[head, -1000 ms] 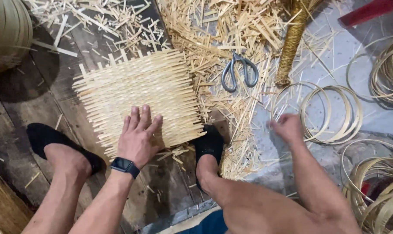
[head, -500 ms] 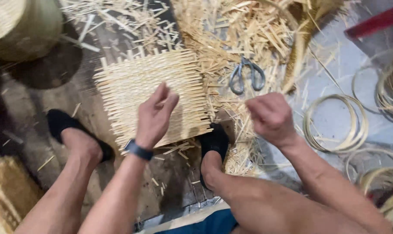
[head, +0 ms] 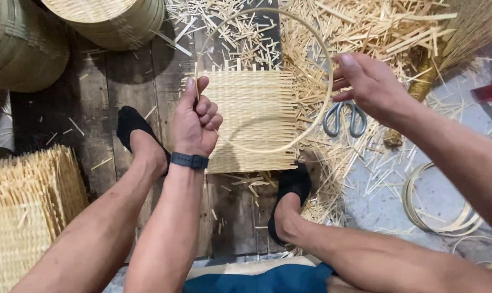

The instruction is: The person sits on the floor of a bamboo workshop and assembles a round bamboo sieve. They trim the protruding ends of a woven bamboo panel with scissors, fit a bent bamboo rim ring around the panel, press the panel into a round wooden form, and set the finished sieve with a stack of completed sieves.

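A thin bamboo hoop [head: 316,116] hangs in the air above a square woven bamboo mat [head: 256,122] that lies on the dark plank floor. My left hand [head: 197,122], with a black band on the wrist, grips the hoop's left side. My right hand [head: 368,87] pinches the hoop's right side between thumb and fingers. My two feet in black socks rest at the mat's left [head: 137,135] and lower right [head: 289,201].
Grey-handled scissors [head: 344,118] lie among bamboo offcuts right of the mat. Finished woven baskets [head: 113,21] stand at the top left, a stack of woven mats [head: 26,211] at the lower left. More hoops [head: 441,209] lie on the grey floor at right.
My left hand lifted off the mat. My right hand fetched a hoop from the right. Both hands now hold it over the mat.
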